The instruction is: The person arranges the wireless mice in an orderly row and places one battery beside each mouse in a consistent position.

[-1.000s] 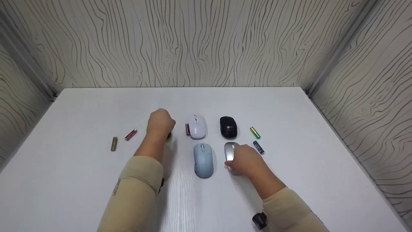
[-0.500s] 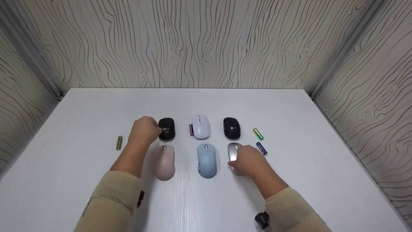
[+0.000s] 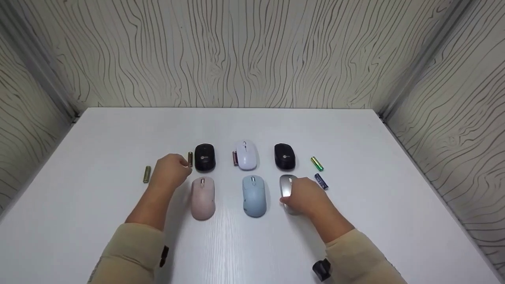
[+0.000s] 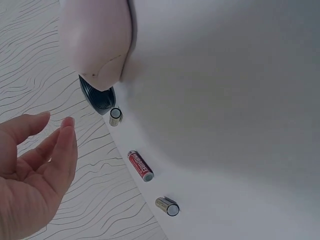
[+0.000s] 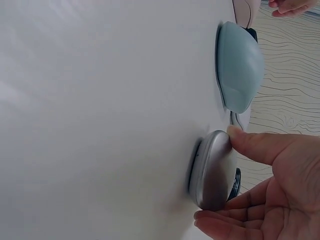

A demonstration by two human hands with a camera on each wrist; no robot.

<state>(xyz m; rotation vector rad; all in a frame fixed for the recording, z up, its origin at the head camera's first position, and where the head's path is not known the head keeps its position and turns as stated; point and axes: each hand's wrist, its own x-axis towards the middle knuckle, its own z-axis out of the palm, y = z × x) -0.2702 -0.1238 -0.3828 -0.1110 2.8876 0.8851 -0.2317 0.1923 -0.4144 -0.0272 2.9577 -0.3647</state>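
Note:
My left hand point(image 3: 170, 169) is just left of a black mouse point(image 3: 205, 157), with a gold-coloured battery point(image 3: 190, 159) lying close along that mouse's left side. In the left wrist view the thumb and fingertips are apart and nothing lies between them. A pink mouse point(image 3: 203, 199) sits in front of the black one. My right hand point(image 3: 309, 197) holds a silver mouse point(image 5: 217, 172) on the table, thumb on one side and fingers on the other; the hand covers part of it in the head view. Left of it is a light blue mouse point(image 3: 254, 197).
A white mouse point(image 3: 247, 156) with a red battery point(image 3: 235, 158) beside it and another black mouse point(image 3: 285, 157) form the back row. Green point(image 3: 317, 163) and blue point(image 3: 321, 181) batteries lie right. A gold battery point(image 3: 146, 174) and a red battery point(image 4: 140, 166) lie left.
My left hand has moved left and back toward me from over the left black mouse, uncovering it, the pink mouse and the battery beside it. The right hand stays on the silver mouse.

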